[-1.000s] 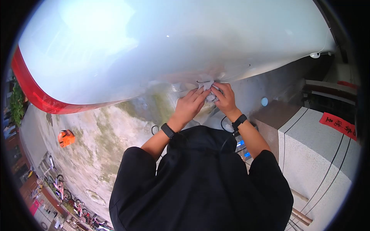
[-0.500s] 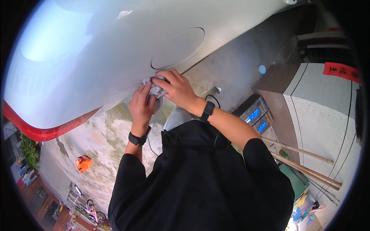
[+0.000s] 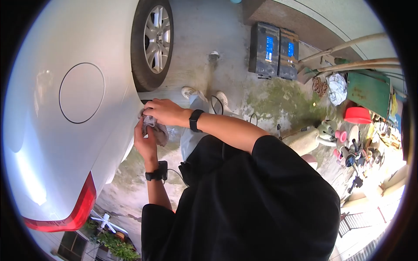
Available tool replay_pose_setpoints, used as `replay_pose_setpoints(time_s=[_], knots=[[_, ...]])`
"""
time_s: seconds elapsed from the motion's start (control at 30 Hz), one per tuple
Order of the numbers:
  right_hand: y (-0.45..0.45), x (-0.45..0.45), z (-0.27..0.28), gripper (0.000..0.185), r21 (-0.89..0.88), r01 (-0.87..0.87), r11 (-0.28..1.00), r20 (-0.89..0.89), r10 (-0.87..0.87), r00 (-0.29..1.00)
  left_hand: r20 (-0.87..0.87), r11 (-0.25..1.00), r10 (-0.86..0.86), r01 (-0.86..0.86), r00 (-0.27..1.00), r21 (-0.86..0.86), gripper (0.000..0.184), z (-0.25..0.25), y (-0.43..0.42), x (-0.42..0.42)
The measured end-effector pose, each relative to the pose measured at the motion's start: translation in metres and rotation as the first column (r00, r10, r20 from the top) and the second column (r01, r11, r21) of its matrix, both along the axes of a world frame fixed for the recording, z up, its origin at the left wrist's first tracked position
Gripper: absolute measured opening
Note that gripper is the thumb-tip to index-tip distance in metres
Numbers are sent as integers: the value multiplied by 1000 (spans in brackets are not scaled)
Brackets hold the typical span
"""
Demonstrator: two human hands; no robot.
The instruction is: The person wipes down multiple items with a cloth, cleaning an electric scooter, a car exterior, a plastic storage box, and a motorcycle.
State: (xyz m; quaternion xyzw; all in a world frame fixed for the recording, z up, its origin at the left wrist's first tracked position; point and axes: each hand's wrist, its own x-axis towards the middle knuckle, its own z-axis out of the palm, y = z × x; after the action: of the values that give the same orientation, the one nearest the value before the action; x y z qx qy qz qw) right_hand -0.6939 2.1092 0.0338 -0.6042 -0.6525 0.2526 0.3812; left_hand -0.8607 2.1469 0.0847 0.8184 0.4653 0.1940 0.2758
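A crumpled grey rag [image 3: 161,135] is bunched between my two hands beside the white car [image 3: 109,148]. My right hand [image 3: 164,111] grips its upper part, fingertips pointing at the body panel. Just below, my left hand [image 3: 146,142] has its fingers closed on the same rag, and a loose end hangs between the wrists. Whether the rag touches the paint I cannot tell. The round fuel flap [image 3: 82,92] is closed, to the left of my hands. Above them is a wheel [image 3: 152,43]; the red tail light [image 3: 82,209] is lower left.
Two dark boxes with blue labels [image 3: 264,50] stand on the concrete floor. Wooden poles [image 3: 357,63], a green box [image 3: 368,93], a red basin [image 3: 357,115] and assorted clutter lie to the right. A thin black cable [image 3: 213,102] loops near my shoes [image 3: 222,98].
My view has turned, bringing the wheel and the right-hand clutter into sight. Both hands still hold the rag, now farther from the fuel flap and closer to the wheel.
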Motion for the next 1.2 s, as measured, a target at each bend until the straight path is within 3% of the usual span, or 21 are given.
replay_pose_setpoints(time_s=[0.07,0.17,0.3,0.4,0.57,0.93,1.2], knots=[[-25,12,-3,53,-10,125,992,-22,-125,992,25,993,-76,78,997,-93,36,0,-7,16],[-59,31,0,55,-43,343,938,-6,-344,939,55,939,-341,343,938,-29,37,-5,-3,47],[-110,31,-7,54,-83,626,775,16,-627,779,83,786,-598,603,797,-135,38,-17,-9,90],[-164,20,0,57,-155,770,619,4,-779,627,166,584,-783,801,599,-132,38,-32,-29,109],[-265,-36,9,62,-250,910,330,10,-939,343,260,200,-932,957,252,-209,40,-31,-105,117],[-466,-194,63,60,-251,933,-257,94,-966,-240,376,-400,-881,874,-286,-274,51,-8,-333,71],[-638,-330,52,62,-131,786,-604,149,-796,-587,381,-703,-709,639,-594,-314,81,-20,-559,-27]])
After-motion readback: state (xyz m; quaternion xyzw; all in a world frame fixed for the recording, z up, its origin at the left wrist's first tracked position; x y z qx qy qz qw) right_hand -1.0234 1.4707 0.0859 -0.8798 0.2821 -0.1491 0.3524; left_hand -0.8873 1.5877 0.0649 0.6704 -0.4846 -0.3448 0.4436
